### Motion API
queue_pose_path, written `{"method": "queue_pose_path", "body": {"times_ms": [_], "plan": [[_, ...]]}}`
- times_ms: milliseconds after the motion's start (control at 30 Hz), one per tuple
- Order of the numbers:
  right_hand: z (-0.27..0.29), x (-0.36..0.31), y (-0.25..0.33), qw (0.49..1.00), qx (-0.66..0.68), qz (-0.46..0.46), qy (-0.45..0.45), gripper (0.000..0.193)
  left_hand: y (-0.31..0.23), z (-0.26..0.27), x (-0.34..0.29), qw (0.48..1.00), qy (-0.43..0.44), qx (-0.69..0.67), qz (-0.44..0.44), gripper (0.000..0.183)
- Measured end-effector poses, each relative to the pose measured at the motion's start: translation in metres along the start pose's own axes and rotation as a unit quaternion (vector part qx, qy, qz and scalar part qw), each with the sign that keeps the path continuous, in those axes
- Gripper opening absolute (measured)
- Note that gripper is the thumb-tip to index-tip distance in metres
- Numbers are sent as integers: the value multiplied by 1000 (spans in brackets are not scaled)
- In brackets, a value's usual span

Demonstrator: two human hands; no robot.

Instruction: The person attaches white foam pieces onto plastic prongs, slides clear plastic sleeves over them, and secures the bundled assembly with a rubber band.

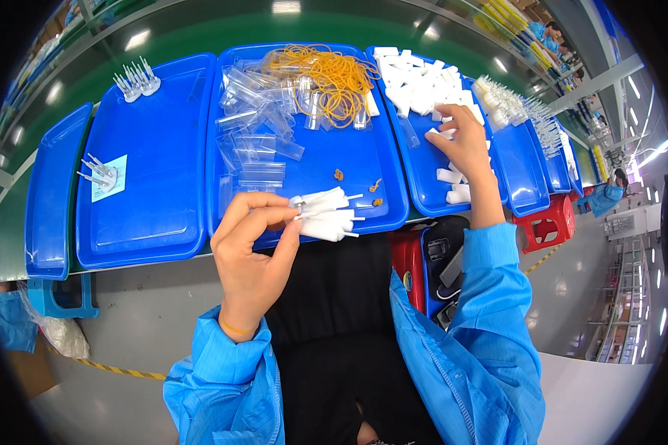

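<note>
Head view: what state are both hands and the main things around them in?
Left hand: pinching the white bundle
White bundle: held, thin tips pointing right
Right hand: thumb and fingertips parted
White pieces: loosely piled
Orange bands: tangled
Clear sleeves: loose, scattered
Pronged clusters, left: untouched

A worker's left hand pinches with fingers bent while the right hand stretches farther forward, thumb spread from curled fingers

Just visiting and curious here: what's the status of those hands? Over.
Left hand: pinching white bundle. Right hand: thumb and fingers parted, at white pieces. Nothing visibly blocking either hand.
</note>
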State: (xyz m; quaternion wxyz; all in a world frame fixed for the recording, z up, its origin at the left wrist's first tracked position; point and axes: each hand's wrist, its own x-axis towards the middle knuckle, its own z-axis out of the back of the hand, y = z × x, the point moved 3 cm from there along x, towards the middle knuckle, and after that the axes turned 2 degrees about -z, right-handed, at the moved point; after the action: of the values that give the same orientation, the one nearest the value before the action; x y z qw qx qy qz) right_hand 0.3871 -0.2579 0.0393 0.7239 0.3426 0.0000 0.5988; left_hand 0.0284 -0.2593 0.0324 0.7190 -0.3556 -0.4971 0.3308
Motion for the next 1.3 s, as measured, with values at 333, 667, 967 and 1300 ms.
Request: {"method": "queue_pose_path", "body": {"times_ms": [333,667,967,1300], "plan": [[8,-15,-3,994,-30,56,-91,16,-1,3,-1,999,-22,23,-14,12],[-13,-95,148,877,478,-50,-4,32,-16,0,-6,993,-68,62,-75,16],[-28,-105,162,915,393,41,-84,21,-15,2,-7,987,-83,78,-116,17],[-28,-107,170,927,323,113,-154,25,-17,6,-3,991,-89,65,-75,16]]}}
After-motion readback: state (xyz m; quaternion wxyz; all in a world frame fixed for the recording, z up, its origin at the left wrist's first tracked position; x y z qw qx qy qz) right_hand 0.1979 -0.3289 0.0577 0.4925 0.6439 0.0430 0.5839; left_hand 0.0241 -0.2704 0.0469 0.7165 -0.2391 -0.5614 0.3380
